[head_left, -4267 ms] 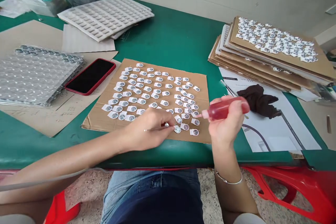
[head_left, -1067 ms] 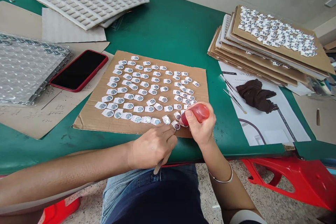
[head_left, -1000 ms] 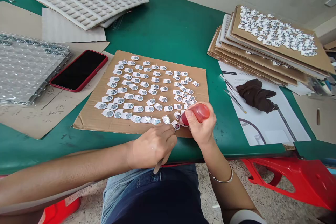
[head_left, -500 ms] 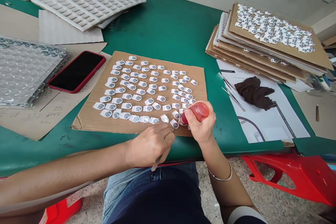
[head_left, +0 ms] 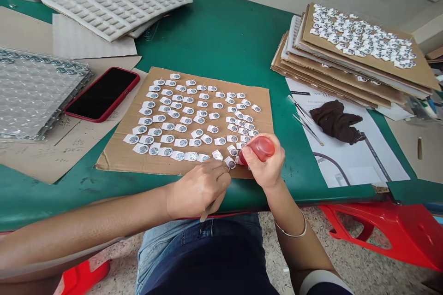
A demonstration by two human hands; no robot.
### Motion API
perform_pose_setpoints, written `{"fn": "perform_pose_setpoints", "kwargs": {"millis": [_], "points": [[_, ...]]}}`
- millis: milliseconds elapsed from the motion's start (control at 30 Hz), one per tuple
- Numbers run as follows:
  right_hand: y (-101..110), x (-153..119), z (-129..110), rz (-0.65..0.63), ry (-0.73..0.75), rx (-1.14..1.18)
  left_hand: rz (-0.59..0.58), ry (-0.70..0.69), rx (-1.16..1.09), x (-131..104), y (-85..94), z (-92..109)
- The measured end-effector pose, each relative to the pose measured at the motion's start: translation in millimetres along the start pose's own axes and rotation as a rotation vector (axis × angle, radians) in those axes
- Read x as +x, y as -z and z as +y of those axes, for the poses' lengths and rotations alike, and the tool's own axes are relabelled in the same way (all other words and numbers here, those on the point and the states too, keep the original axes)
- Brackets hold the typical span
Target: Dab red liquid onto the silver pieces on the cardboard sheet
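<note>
Red bottle [head_left: 264, 146] gripped in my right hand [head_left: 266, 168], tool [head_left: 205, 215] in my left hand [head_left: 201, 183]; dabbing this tag [head_left: 230, 162] by the cardboard's [head_left: 119, 160] front edge likely needs care.

Area type: workshop, small-parts handwork bench. Indicators: green-covered worktable [head_left: 224, 39]; cardboard sheet [head_left: 117, 159] set with rows of white-tabbed discs [head_left: 181, 142]; stack of cardboard sheets [head_left: 323, 67], top one similarly loaded; white multi-cell tray [head_left: 114, 2]; red squeeze bottle [head_left: 263, 148]; metal tweezers [head_left: 316, 138]; speckled floor [head_left: 360, 272]
</note>
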State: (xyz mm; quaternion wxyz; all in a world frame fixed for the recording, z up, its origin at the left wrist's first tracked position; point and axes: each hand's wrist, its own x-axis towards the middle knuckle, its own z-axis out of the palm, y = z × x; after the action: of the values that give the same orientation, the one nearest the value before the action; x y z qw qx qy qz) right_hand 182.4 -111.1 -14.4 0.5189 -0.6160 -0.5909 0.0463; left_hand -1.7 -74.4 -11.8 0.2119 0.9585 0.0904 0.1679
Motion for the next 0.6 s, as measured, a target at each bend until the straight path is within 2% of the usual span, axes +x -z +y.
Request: {"fn": "perform_pose_setpoints", "kwargs": {"millis": [133,233,333,400,533,600], "points": [[2,0,0,-0.045,0.016,0.027,-0.013,0.082,-0.113,8,12.4,2],[6,0,-1,-0.094,0.009,0.031,-0.062,0.204,-0.255,20,24.2,-2],[10,-6,-2,-0.075,0.002,-0.003,-0.124,0.338,-0.357,35,33.2,-10],[11,-12,-1,0.009,-0.006,-0.008,-0.187,0.416,-0.423,43,37.1,-16],[12,-26,3,0.287,-0.008,0.160,-0.229,0.556,-0.543,51,39.8,-26],[10,-30,5,0.324,-0.004,0.222,-0.226,0.615,-0.571,51,39.7,-29]]}}
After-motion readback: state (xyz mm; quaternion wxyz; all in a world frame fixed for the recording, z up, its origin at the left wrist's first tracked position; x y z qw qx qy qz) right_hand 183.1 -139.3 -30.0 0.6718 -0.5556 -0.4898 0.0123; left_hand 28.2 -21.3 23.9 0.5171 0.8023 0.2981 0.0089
